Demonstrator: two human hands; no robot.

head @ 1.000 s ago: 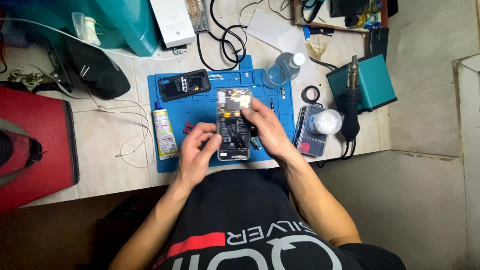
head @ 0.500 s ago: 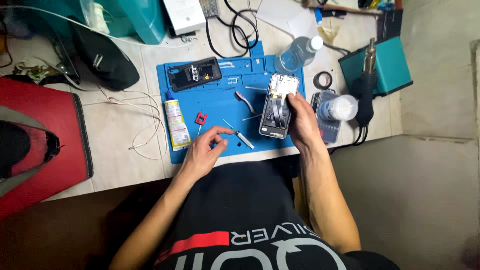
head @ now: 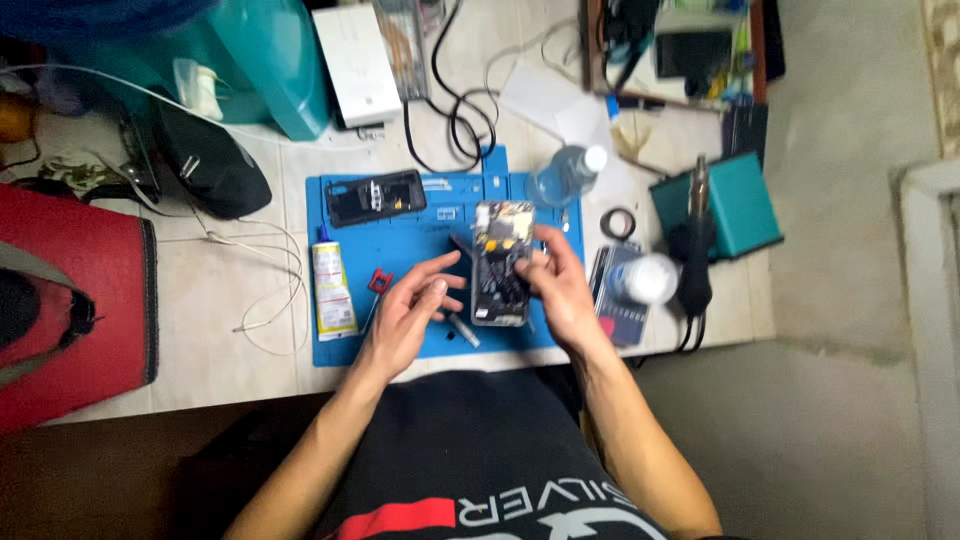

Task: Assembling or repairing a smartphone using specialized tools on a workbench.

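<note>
Blue mat, opened phone above it.
Right hand grips the phone's edge; left hand, half-open, fingers reaching toward it.

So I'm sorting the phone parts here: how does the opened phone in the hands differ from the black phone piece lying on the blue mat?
The opened phone with its insides exposed is gripped by the right hand, lengthwise away from the person; the black phone piece lies untouched, crosswise, at the mat's far left corner. The opened phone shows mixed components; the black piece looks mostly dark. Both are flat rectangles over the blue work mat.
</note>
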